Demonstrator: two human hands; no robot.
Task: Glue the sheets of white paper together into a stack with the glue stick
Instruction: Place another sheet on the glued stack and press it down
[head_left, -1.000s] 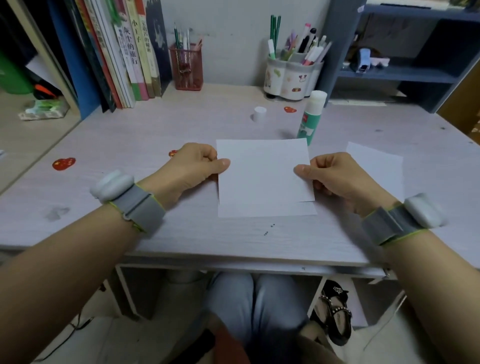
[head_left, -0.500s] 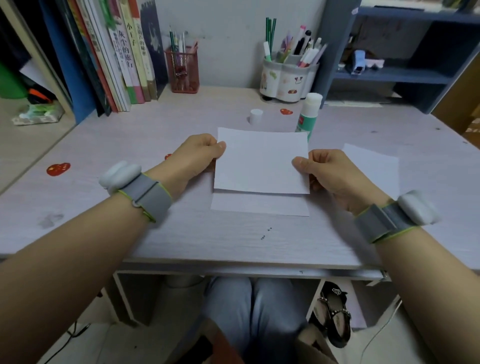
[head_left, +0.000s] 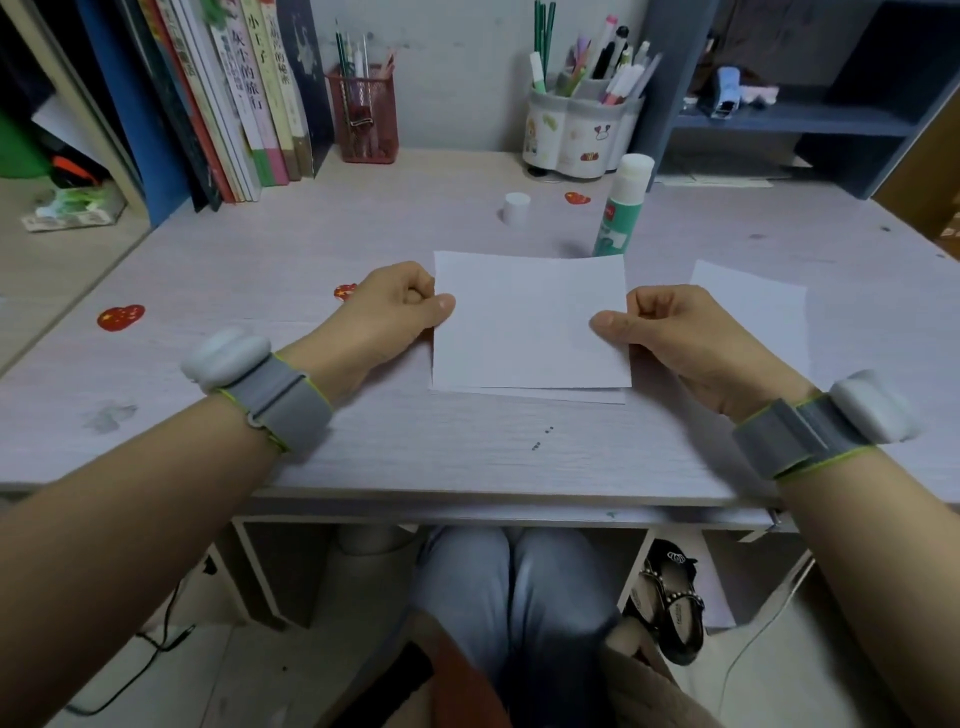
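Note:
A white sheet of paper (head_left: 527, 322) lies almost squarely over a lower white sheet (head_left: 545, 395), whose front edge shows as a thin strip. My left hand (head_left: 387, 312) pinches the top sheet's left edge, and my right hand (head_left: 670, 332) pinches its right edge. Behind the sheets stands the green and white glue stick (head_left: 621, 208), uncapped. Its small white cap (head_left: 516, 208) sits to the left of it. Another white sheet (head_left: 753, 306) lies on the desk beyond my right hand.
Books (head_left: 244, 98) stand at the back left beside a red mesh pen holder (head_left: 363, 114). A white pen pot (head_left: 576, 130) is at the back centre. A blue shelf unit (head_left: 800, 124) fills the back right. Red heart stickers (head_left: 120, 317) dot the desk.
The top sheet, held higher and further back half a second ago, has come down and forward, so less of the lower sheet shows. Both hands kept their pinch.

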